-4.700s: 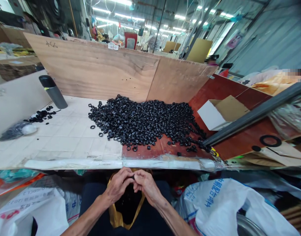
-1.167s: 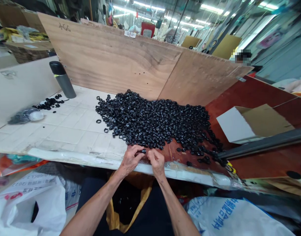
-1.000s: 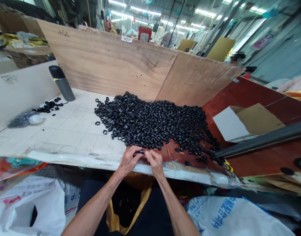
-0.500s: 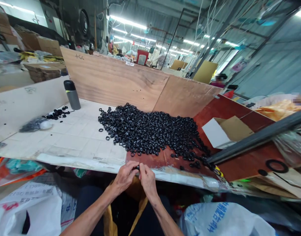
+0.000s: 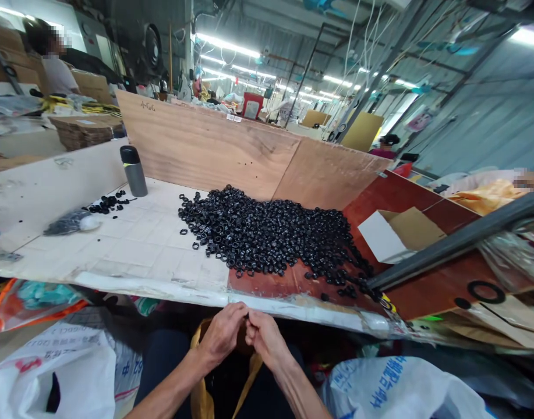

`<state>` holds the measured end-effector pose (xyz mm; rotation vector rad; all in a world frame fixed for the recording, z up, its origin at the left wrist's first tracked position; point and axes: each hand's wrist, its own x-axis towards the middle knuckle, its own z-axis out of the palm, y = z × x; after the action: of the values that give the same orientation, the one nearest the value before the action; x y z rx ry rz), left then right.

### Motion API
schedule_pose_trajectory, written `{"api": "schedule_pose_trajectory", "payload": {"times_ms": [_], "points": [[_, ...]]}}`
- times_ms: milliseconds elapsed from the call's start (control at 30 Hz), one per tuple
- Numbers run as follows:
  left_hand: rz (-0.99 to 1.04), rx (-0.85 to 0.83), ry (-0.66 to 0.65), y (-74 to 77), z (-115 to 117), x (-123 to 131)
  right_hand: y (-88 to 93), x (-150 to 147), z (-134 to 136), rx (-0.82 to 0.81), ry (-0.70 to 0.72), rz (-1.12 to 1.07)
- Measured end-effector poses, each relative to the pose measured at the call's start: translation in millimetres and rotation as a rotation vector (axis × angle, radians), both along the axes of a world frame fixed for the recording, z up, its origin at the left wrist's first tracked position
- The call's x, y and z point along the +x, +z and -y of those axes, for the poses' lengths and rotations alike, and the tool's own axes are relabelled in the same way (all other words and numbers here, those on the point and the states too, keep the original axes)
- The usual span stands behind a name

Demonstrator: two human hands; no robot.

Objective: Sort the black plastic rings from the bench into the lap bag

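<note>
My left hand (image 5: pixel 225 330) and my right hand (image 5: pixel 265 337) meet fingertip to fingertip just in front of the table's near edge. Both are closed, fingers bent and pressed together. Between the fingertips only a dark speck of a small black ring shows; the fingers hide the rest. Beyond my hands, a broad heap of small black rings (image 5: pixel 267 233) is spread over white sheeting and a red-brown board. An open yellowish bag (image 5: pixel 200 378) hangs below my wrists, between my legs.
A grey bottle (image 5: pixel 135 174) stands at the back left, near a clear bag of black pieces (image 5: pixel 66 223) and loose ones. Wooden boards (image 5: pixel 205 139) wall the table. An open carton (image 5: pixel 391 238) and a slanting metal bar (image 5: pixel 459 235) are right. White sacks (image 5: pixel 402 387) flank me below.
My hands have moved slightly down and closed further round the small black ring, which showed more before. A person has come into view at the far left.
</note>
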<state>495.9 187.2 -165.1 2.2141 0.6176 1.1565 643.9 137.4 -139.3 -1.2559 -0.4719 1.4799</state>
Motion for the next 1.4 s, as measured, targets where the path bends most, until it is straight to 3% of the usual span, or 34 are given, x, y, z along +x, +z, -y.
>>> {"api": "schedule_pose_trajectory", "payload": {"times_ms": [100, 167, 233, 333, 400, 467, 533, 733, 867, 967, 1033, 1100, 1167, 1233, 1300, 1400], "points": [[-0.084, 0.154, -0.123, -6.7, -0.3, -15.1, 0.1, 6.6, 0.8, -0.276, 0.093, -0.200], [-0.090, 0.109, -0.211, -6.1, 0.1, -20.7, -0.3, 8.9, 4.1, -0.351, 0.171, -0.203], [-0.066, -0.106, -0.202, -3.7, 2.0, -19.8, -1.1, 6.9, 8.5, -0.217, 0.163, -0.024], [0.070, -0.634, -0.076, -1.6, 7.5, -9.7, -3.8, 1.1, 13.2, 0.149, 0.083, 0.375], [0.186, -0.911, -0.068, -1.1, 11.7, -2.6, -7.7, -0.3, 13.9, 0.274, 0.088, 0.531], [0.247, -1.035, -0.117, 0.6, 15.8, 1.8, -13.3, 1.0, 13.7, 0.291, 0.114, 0.569], [0.268, -1.056, -0.135, 4.4, 19.6, 3.6, -18.5, 2.8, 14.0, 0.255, 0.140, 0.516], [0.360, -1.038, -0.087, 14.8, 24.4, 9.8, -12.8, 1.3, 17.6, 0.328, 0.050, 0.524], [0.325, -0.972, -0.024, 2.9, 26.1, 12.4, -6.1, -8.5, 18.3, 0.307, -0.002, 0.587], [0.201, -0.630, 0.064, -9.3, 27.6, 1.9, -9.9, -18.6, 22.8, 0.159, -0.018, 0.442], [0.087, -0.351, -0.007, -10.3, 25.1, -10.3, -11.6, -17.7, 26.1, 0.036, 0.045, 0.377], [-0.051, -0.172, -0.118, -2.4, 16.4, -21.1, -8.6, -3.5, 23.7, 0.024, 0.109, 0.553], [-0.186, -0.112, -0.101, 11.6, 0.2, -23.8, -1.3, 25.1, 11.0, 0.162, 0.030, 0.927], [-0.267, -0.114, 0.075, 25.8, -22.3, -14.8, 5.9, 61.8, -12.5, 0.313, -0.191, 1.256], [-0.315, -0.106, 0.275, 35.4, -46.2, 4.2, 8.4, 96.0, -41.4, 0.309, -0.324, 1.443], [-0.467, -0.113, 0.472, 39.6, -73.0, 37.0, 0.8, 125.2, -77.5, 0.210, -0.277, 1.578]]}}
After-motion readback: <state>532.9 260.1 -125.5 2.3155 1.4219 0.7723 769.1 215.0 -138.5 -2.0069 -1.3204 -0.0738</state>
